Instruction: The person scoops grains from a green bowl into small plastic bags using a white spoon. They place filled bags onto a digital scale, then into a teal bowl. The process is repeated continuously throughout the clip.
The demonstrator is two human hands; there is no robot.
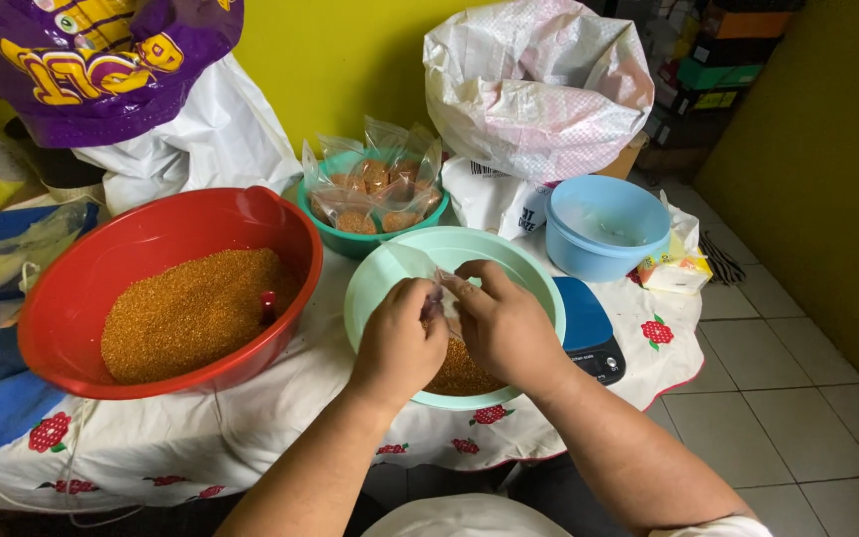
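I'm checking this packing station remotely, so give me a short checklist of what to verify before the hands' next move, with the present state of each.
1. Both hands on the small clear bag: ok; left hand and right hand pinch it together over the mint green bowl.
2. Bag sealed: cannot tell; the fingers hide its mouth.
3. Spill caught: ok; orange-brown granules lie inside the mint bowl below the hands.
4. Supply: ok; the red basin holds plenty of granules.
5. Scale readable: cannot tell; the mint bowl covers most of it.
6. Room for filled bags: not ok; the teal bowl behind is heaped.
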